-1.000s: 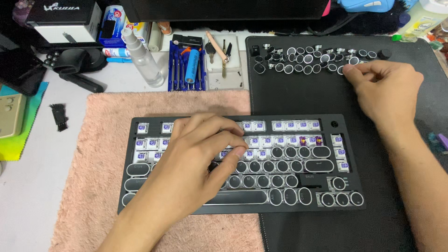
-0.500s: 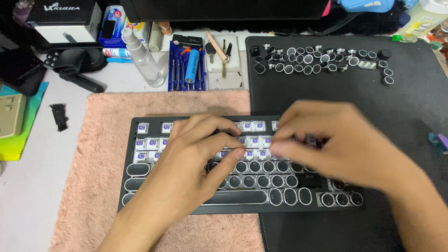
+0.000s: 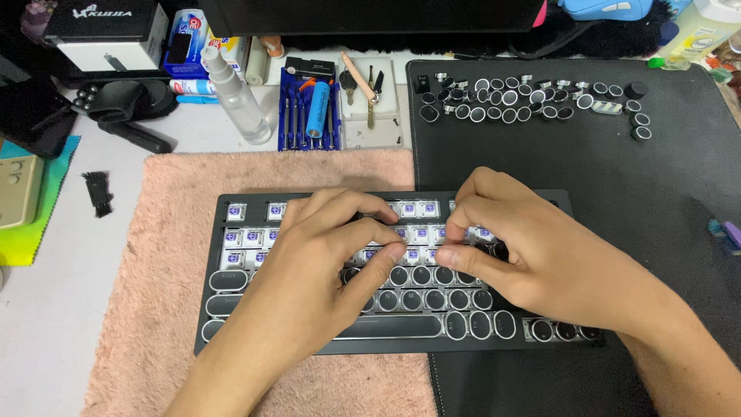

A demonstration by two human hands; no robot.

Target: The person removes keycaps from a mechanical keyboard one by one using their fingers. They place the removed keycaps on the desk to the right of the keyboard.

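Since a second ago the right hand [image 3: 532,259] has been brought from the loose keycaps [image 3: 532,100] at the far end of the black mat [image 3: 617,193] down onto the keyboard [image 3: 401,309], where it is now set just beside the left hand [image 3: 324,270]. Both hands are laid over the middle rows; the right grip is narrowed, thumb and forefinger pinched close above a switch, though whether a keycap is held between them cannot be told. The left grip is loosely curled, fingertips pressed on the keys, nothing seen held. The keyboard is placed partly on a pink towel [image 3: 154,309] and partly on the mat, its upper-left rows bared to purple-stemmed switches, round black caps seated lower down. Behind it on the counter [image 3: 46,332], a clear spray bottle [image 3: 235,100], a blue screwdriver case [image 3: 309,108] and a white-and-black box [image 3: 104,38] at far left are seen, with a blue printed package [image 3: 181,54] beside that.
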